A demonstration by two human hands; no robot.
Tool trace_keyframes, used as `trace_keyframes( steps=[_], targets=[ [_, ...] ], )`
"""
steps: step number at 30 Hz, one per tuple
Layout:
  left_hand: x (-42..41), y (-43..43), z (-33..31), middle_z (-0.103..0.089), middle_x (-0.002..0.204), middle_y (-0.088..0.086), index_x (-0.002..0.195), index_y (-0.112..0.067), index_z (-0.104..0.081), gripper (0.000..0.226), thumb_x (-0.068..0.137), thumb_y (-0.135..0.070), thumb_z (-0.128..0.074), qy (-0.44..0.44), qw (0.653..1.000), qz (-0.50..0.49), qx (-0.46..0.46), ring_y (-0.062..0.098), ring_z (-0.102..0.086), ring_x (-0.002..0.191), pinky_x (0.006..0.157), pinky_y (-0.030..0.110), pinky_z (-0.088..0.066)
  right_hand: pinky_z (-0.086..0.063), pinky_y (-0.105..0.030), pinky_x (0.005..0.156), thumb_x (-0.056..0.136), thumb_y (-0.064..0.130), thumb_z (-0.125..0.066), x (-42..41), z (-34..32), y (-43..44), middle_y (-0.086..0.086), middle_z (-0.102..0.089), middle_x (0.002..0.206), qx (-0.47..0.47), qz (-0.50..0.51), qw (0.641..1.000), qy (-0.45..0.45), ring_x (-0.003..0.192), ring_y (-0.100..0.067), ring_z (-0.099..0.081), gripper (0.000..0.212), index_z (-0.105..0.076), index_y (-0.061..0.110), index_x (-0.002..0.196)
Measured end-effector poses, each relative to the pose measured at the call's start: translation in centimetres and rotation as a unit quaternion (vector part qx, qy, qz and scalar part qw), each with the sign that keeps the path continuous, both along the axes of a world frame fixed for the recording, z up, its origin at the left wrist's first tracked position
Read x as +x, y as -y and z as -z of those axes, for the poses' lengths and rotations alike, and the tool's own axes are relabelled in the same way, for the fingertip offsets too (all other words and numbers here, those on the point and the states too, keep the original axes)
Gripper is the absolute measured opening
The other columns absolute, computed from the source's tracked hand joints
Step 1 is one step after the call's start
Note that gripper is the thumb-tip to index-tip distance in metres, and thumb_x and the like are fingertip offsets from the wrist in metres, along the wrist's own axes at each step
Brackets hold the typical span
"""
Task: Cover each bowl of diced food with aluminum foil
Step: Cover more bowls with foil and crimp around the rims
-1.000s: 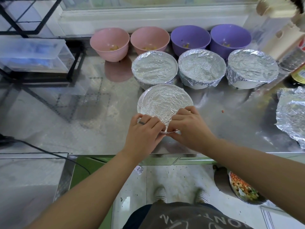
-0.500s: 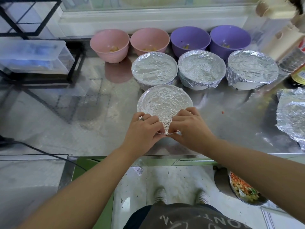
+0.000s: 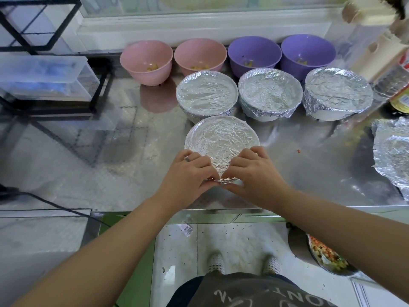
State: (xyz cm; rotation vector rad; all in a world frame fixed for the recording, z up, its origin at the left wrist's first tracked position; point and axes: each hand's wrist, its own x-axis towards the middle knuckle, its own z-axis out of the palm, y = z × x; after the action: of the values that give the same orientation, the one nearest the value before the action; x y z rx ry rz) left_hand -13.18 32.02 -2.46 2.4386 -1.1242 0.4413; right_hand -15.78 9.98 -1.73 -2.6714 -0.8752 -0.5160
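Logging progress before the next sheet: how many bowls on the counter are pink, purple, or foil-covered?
Pink bowls, uncovered: 2
Purple bowls, uncovered: 2
Foil-covered bowls: 4
Total: 8
Left hand and right hand pinch the front bowl's foil. The foil shape at the right edge is cut off, not counted.

A kitchen, by the look of it — a working food-prep corner. The tabletop [image 3: 110,173] is shiny stainless steel, set against a white window ledge [image 3: 199,25]. Pink bowls [image 3: 146,60] and purple bowls [image 3: 254,53] holding a few diced bits line the back, and four more bowls [image 3: 325,116] wear crinkled foil [image 3: 221,138]. A yellow-labelled bottle [image 3: 398,96] stands at the right edge, and a pan of diced vegetables [image 3: 325,255] sits lower down, near the speckled floor [image 3: 239,240] — a black wire rack [image 3: 97,85] holds a clear plastic box [image 3: 44,76].
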Motion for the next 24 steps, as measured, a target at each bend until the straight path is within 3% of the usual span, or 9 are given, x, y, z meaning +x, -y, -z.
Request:
trace_keyframes(
  steps=[5, 8, 13, 18, 20, 24],
  targets=[
    [0.1, 0.0, 0.1, -0.061, 0.084, -0.011, 0.085, -0.026, -0.072, 0.021, 0.092, -0.042, -0.062, 0.005, 1.0, 0.006, 0.001, 0.013, -0.052, 0.078, 0.092, 0.03, -0.033, -0.04, -0.037, 0.083, 0.098, 0.039, -0.056, 0.2, 0.0, -0.6, 0.007, -0.057, 0.068, -0.002, -0.021, 0.998, 0.051, 0.072, -0.021, -0.055, 0.036, -0.067, 0.021, 0.069],
    [0.1, -0.1, 0.1, -0.063, 0.086, -0.01, 0.086, -0.026, -0.072, 0.02, 0.093, -0.041, -0.061, 0.01, 1.0, 0.018, 0.008, 0.015, -0.053, 0.079, 0.09, 0.031, -0.034, -0.04, -0.037, 0.085, 0.095, 0.037, -0.06, 0.2, 0.0, -0.3, 0.008, -0.059, 0.07, -0.007, -0.039, 0.998, 0.05, 0.074, -0.021, -0.055, 0.028, -0.07, 0.023, 0.073],
    [0.5, -2.2, 0.1, -0.068, 0.092, -0.013, 0.087, -0.027, -0.073, 0.02, 0.093, -0.04, -0.06, 0.009, 1.0, -0.014, 0.008, 0.019, -0.059, 0.086, 0.089, 0.035, -0.037, -0.039, -0.038, 0.089, 0.087, 0.045, -0.063, 0.4, -0.5, 2.3, 0.007, -0.066, 0.091, -0.033, -0.072, 0.997, -0.001, 0.084, -0.022, -0.059, 0.022, -0.075, 0.028, 0.093],
    [0.5, -3.1, -0.4, -0.067, 0.104, -0.013, 0.097, -0.031, -0.072, 0.023, 0.086, -0.05, -0.064, 0.008, 0.997, -0.042, 0.059, 0.019, -0.061, 0.098, 0.094, 0.04, -0.038, -0.04, -0.036, 0.085, 0.094, 0.032, -0.062, 0.9, -0.7, 2.9, 0.007, -0.065, 0.085, -0.023, -0.08, 0.996, 0.016, 0.08, -0.022, -0.059, 0.017, -0.075, 0.027, 0.085],
    [0.0, -2.1, -0.1, -0.067, 0.103, -0.012, 0.099, -0.031, -0.072, 0.022, 0.086, -0.049, -0.07, 0.007, 0.998, -0.014, 0.067, 0.017, -0.062, 0.096, 0.096, 0.038, -0.037, -0.039, -0.035, 0.085, 0.095, 0.03, -0.06, 0.9, -0.7, 2.5, 0.006, -0.063, 0.081, -0.024, -0.087, 0.996, 0.023, 0.078, -0.022, -0.058, 0.02, -0.075, 0.025, 0.082],
    [-0.4, -0.8, 0.2, -0.066, 0.091, -0.011, 0.091, -0.027, -0.074, 0.015, 0.095, -0.038, -0.064, 0.004, 1.0, -0.003, 0.014, 0.015, -0.061, 0.079, 0.094, 0.036, -0.04, -0.04, -0.034, 0.082, 0.097, 0.029, -0.06, 0.9, -0.3, 2.1, 0.004, -0.058, 0.077, -0.019, -0.087, 0.995, 0.035, 0.075, -0.022, -0.056, 0.022, -0.073, 0.022, 0.081]
  ],
)
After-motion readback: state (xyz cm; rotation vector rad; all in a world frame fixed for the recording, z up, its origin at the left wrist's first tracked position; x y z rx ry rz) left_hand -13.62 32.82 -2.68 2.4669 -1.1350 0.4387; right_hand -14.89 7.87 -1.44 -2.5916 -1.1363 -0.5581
